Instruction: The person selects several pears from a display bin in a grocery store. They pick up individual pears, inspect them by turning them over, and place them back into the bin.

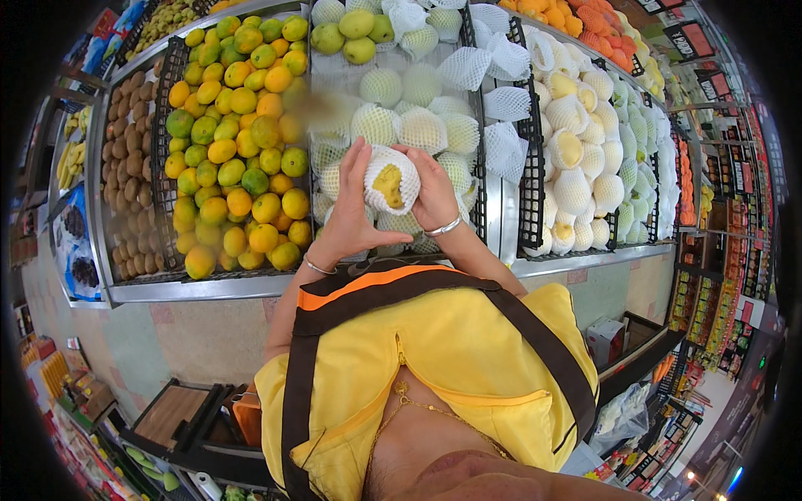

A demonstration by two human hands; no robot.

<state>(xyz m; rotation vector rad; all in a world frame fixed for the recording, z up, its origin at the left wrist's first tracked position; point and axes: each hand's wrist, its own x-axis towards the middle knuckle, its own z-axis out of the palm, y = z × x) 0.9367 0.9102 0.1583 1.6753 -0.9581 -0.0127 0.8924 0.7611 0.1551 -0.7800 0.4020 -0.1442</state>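
Note:
Between my two hands is a round pear-like fruit [406, 181] in a white foam net. A yellow-brown patch of its skin shows through the net's opening. My left hand [348, 210] supports its left side with raised fingers, the thumb stretched out below it. My right hand [437, 195] holds its right side, fingers curled behind the top. Just beneath and beyond both hands, more pale net-wrapped fruits [423, 129] lie in a black plastic crate. Several bare green pears [357, 24] sit at the far end of that crate.
Green-orange citrus fruits [243, 100] fill the crate on the left, with kiwifruits [133, 153] beyond. Empty foam nets [505, 150] lie along the metal divider to the right. Past a black crate wall [529, 206] are white-netted yellow fruits [571, 188]. A metal rail [207, 289] edges the stand.

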